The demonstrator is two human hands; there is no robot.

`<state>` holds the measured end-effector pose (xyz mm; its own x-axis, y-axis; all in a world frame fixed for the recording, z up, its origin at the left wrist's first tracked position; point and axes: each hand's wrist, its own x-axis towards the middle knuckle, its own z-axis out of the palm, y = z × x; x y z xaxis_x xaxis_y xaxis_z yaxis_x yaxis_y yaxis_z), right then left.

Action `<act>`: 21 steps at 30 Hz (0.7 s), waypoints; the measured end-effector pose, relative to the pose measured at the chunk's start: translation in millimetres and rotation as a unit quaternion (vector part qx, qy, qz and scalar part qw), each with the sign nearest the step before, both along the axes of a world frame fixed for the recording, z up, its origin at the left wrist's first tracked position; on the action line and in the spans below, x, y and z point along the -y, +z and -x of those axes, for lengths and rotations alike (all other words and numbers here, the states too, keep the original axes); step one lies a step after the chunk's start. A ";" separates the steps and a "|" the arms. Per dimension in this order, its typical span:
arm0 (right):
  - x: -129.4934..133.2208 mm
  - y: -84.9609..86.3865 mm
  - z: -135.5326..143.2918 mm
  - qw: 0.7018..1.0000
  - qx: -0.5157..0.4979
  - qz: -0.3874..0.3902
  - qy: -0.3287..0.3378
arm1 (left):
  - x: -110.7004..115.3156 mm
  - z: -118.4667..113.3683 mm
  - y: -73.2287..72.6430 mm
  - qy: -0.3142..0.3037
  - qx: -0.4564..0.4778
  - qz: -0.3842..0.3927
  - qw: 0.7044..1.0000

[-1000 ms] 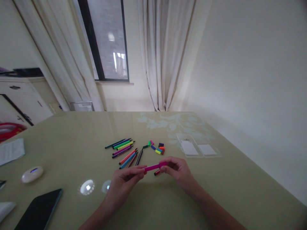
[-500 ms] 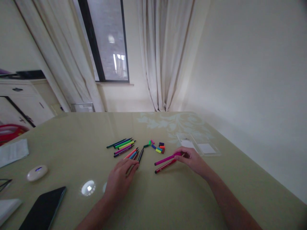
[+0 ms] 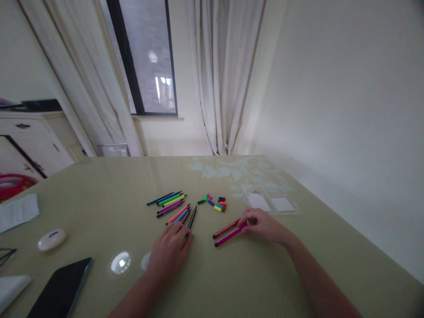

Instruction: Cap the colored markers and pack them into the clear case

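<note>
My right hand (image 3: 260, 224) pinches the back end of a magenta marker (image 3: 228, 237), which is capped and points to the lower left. Just behind it on the table lies a capped red marker (image 3: 226, 229), its right end at my fingertips. My left hand (image 3: 172, 247) has its fingers curled around the lower end of a black-tipped marker (image 3: 192, 217), partly hidden by them. Beyond that hand lie uncapped markers: an orange-red one (image 3: 178, 214), a blue one (image 3: 180, 216) and a dark red one. Several loose marker caps (image 3: 218, 206) are scattered between the hands.
Another group of markers (image 3: 170, 201) lies at the back left. A clear open case (image 3: 270, 207) with white cards rests at the right. A black tablet (image 3: 59, 287), a white oval device (image 3: 52, 240) and a paper packet (image 3: 20, 212) are on the left.
My right hand has brought the magenta marker down from behind the red one to its near side. My left hand has shifted slightly, and the black-tipped marker has drawn away from the dark green cap.
</note>
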<state>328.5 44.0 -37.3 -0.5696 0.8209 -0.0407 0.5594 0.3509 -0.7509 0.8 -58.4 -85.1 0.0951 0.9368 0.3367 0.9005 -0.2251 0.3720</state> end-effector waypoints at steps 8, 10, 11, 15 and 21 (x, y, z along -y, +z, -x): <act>-1.2 -8.4 0.2 1.000 -0.001 -0.013 -0.018 | -2.0 -4.0 5.2 0.043 0.029 0.054 0.997; -1.4 -8.7 0.4 0.999 0.003 -0.017 -0.029 | -3.4 -4.0 2.3 0.044 0.034 0.053 0.997; -1.5 -8.5 0.7 0.999 0.006 -0.020 -0.034 | -4.1 -3.8 0.9 0.042 0.036 0.052 0.997; -1.9 -7.4 6.4 0.998 0.005 -0.042 -0.049 | -5.5 -3.0 -0.9 0.037 0.042 0.053 0.997; -7.3 -14.0 37.0 0.986 -0.040 -0.127 -0.101 | -6.6 1.3 13.5 0.055 0.111 0.062 0.990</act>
<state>291.5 51.4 -51.3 -0.3861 0.8959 0.2198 0.5793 0.4209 -0.6981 -0.5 -51.8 -71.7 -0.0740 0.9727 0.2200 0.8101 -0.0700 0.5821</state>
